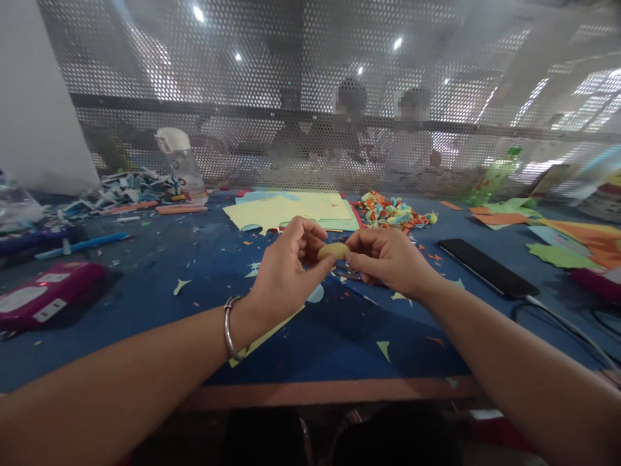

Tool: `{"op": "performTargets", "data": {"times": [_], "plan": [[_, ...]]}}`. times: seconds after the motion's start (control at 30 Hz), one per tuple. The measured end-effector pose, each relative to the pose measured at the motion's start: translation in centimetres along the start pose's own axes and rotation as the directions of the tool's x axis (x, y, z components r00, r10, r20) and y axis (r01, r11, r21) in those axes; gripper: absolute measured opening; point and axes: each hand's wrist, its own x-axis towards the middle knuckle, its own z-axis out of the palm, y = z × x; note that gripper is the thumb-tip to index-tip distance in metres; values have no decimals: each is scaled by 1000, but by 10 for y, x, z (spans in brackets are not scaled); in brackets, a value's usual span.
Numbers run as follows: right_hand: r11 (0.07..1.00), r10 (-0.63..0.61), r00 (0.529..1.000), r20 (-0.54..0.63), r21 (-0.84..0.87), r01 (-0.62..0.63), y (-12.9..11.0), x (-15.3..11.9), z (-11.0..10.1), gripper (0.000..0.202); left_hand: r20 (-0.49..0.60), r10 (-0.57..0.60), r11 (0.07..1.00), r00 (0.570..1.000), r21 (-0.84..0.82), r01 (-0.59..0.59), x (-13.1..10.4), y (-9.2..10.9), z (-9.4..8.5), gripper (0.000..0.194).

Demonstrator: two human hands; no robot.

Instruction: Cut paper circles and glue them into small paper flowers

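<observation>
Between my two hands, above the blue table (334,353), is a small rounded piece of yellow paper (334,250). My left hand (291,265), with a silver bangle at the wrist, pinches its left end between thumb and fingers. The right end is pinched by my right hand (388,259). Just below lie a light blue paper disc (315,294) and a dark tool, perhaps scissors (350,274), partly hidden by my fingers. Under my left wrist a strip of yellow paper (272,333) shows. Larger yellow sheets (291,210) lie beyond my hands, one with rounded cut-outs along its edge.
At the back are a heap of coloured paper pieces (392,210), a white-lidded bottle (182,162) and a green bottle (497,171). A black phone (486,266) with a cable lies right, a magenta device (51,291) left. Paper scraps (383,350) dot the table. A perforated screen (272,77) stands behind.
</observation>
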Motion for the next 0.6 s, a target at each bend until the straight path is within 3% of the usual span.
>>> {"op": "performTargets", "data": {"times": [0.2, 0.4, 0.6], "plan": [[991, -35, 999, 20, -131, 37, 7, 3, 2, 14, 108, -141, 989, 984, 54, 136, 3, -3, 1, 37], [974, -64, 997, 37, -215, 70, 10, 4, 6, 8, 133, -178, 982, 975, 91, 166, 5, -5, 1, 34], [965, -67, 998, 0, -255, 64, 10, 4, -1, 11, 172, -244, 956, 954, 207, 207, 13, -11, -19, 31]]}}
